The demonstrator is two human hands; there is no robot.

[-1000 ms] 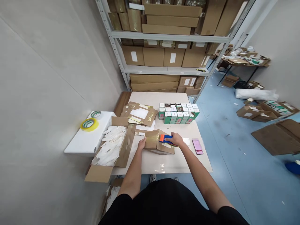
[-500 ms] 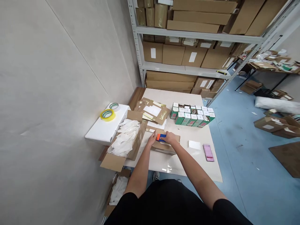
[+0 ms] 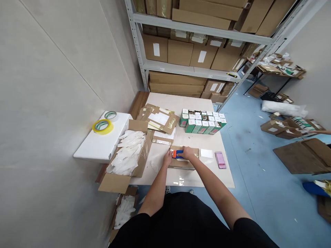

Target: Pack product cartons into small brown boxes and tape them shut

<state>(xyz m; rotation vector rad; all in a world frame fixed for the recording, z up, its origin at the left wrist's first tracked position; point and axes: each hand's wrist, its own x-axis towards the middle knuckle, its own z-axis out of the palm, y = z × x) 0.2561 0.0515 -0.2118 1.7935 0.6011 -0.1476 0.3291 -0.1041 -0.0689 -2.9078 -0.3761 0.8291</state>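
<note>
A small brown cardboard box lies near the front edge of the white table. My right hand is closed round a blue and orange tape dispenser and presses it on top of the box. My left hand rests against the box's left end, its fingers bent against the cardboard. A white card and a pink phone lie on the table just right of the box.
An open carton of white bags stands at the table's left. Flattened cartons and a block of green and white boxes lie further back. Tape rolls sit on a white side stand. Shelving holds cartons behind.
The box that was tilted up a second ago now lies flat. My right hand has drawn the tape dispenser leftward along its top, close to my left hand. The view has swung about.
</note>
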